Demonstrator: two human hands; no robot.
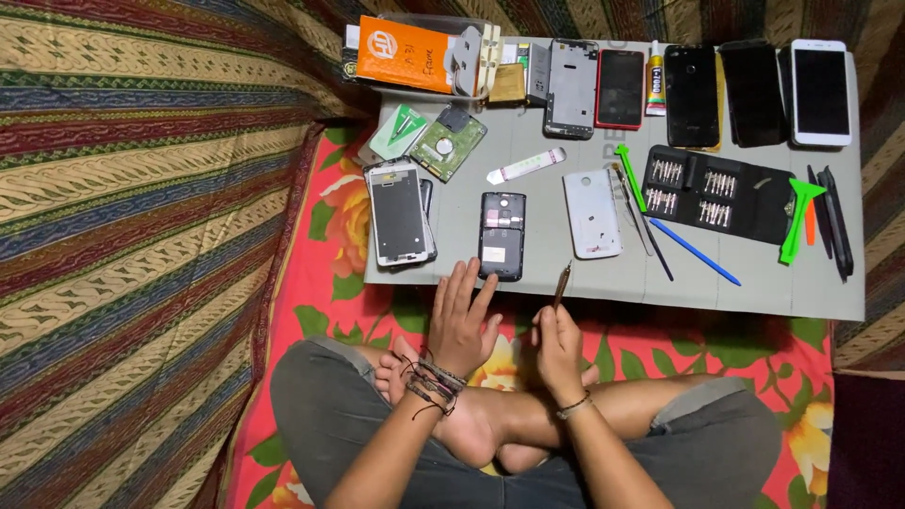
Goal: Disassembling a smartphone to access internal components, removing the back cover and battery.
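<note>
Mid-disassembly: right hand fingers clamped on screwdriver, left hand fingers apart, just below opened phone; next, tip to screw.

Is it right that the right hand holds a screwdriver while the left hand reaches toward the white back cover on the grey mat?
Not quite. In the head view the left hand reaches toward the opened black phone, not the white back cover. The right hand does hold the screwdriver.
</note>
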